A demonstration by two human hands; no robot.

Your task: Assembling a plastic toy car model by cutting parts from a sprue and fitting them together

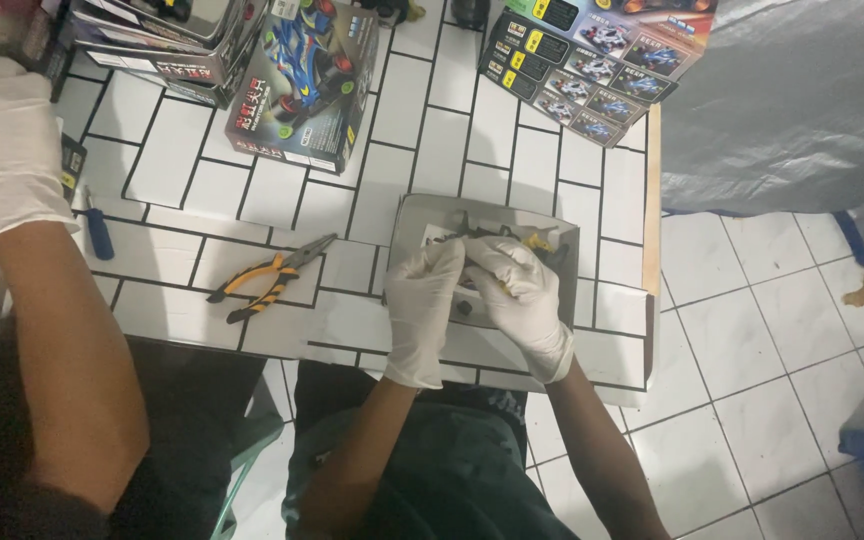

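Just below the middle of the frame, the left hand (422, 310) and right hand (524, 300), both in white gloves, pinch together over a small dark model part (480, 262), fingertips closed on it above a shallow grey tray (562, 240) on the white-tiled desk (432, 130). Working well here probably means keeping the part low over the tray so any loose piece drops inside. Orange-handled pliers (270, 277) lie to the left, model car boxes (302, 85) along the top, and another person's gloved hand (2, 140) at upper left.
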